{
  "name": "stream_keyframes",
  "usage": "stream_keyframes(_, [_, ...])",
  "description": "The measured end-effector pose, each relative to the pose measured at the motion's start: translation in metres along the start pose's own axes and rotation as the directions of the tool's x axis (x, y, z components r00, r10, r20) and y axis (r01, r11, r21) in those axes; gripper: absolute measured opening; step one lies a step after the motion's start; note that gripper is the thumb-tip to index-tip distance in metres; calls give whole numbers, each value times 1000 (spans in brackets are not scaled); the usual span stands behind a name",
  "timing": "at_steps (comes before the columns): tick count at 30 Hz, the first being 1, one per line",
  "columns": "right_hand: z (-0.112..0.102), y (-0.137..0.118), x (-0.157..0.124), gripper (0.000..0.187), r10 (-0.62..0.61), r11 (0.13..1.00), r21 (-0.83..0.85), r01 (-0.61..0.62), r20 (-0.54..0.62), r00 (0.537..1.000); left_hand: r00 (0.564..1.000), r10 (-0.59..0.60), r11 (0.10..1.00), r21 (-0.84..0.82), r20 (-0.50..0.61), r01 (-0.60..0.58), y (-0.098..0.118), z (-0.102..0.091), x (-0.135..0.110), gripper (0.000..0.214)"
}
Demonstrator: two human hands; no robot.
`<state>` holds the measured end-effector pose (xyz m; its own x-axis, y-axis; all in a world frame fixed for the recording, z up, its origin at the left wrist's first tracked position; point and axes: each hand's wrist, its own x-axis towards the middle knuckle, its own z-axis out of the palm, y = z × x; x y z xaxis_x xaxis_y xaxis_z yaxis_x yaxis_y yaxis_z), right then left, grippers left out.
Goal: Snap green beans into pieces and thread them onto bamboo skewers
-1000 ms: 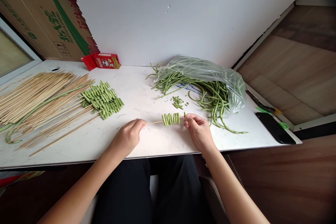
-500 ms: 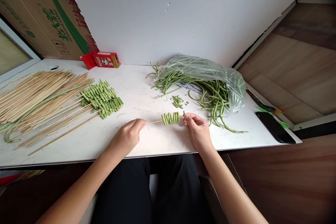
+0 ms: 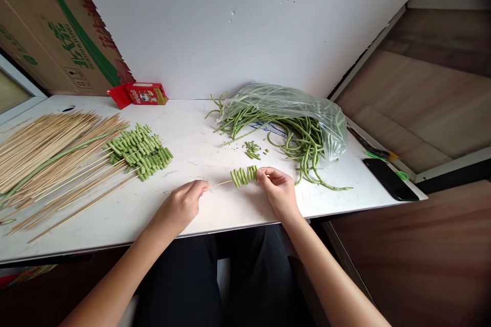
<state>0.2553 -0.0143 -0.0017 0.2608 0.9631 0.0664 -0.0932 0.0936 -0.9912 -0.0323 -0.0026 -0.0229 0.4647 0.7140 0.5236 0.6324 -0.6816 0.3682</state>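
Our left hand [image 3: 182, 204] rests on the white bench [image 3: 215, 212] near its front edge, thumb and forefinger pinched on the bare end of a thin wooden skewer [image 3: 220, 183]. The skewer lies nearly level just above the bench and runs to our right hand [image 3: 276, 191], whose fingertips are closed on its other end, pressed against the last of the bean pieces [image 3: 243, 175]. We cannot tell whether they grip the stick itself or that last piece. The bean pieces sit crosswise on the stick in a tight green row, all crowded toward the right hand, so the stretch beside the left hand is bare wood. Just behind the row lie a few cut scraps [image 3: 252, 149], and beyond them a clear plastic bag [image 3: 307, 107] spills long beans [image 3: 303, 148] onto the bench. Far to the left spreads a fan of bare skewers [image 3: 42, 143] with one long bean [image 3: 57, 156] lying across it, and beside it a stack of loaded skewers [image 3: 140, 149]. A red carton [image 3: 140, 94] and a cardboard box [image 3: 49, 46] stand at the back left, against a white board [image 3: 249, 20]. A black phone [image 3: 389, 179] lies at the right edge.
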Motion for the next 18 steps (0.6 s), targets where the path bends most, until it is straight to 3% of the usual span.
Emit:
stream_keyframes(9, [-2,-1,3,36,21,998,-53,-21,7,1000,997,-36,999,8,-68,37,-1,2,3,39])
stream_keyframes(13, [-14,-4,10,41,-16,975,-222,5,-50,999,984,-93,994,42,-153,100,1,0,7,30])
stream_keyframes(15, [-17,-6,17,36,-64,910,-411,52,-15,998,978,-110,992,46,-180,120,2,-1,8,25])
stream_keyframes(18, [-14,-7,35,21,-169,715,-670,201,113,979,967,-142,987,41,-211,154,0,-2,10,20])
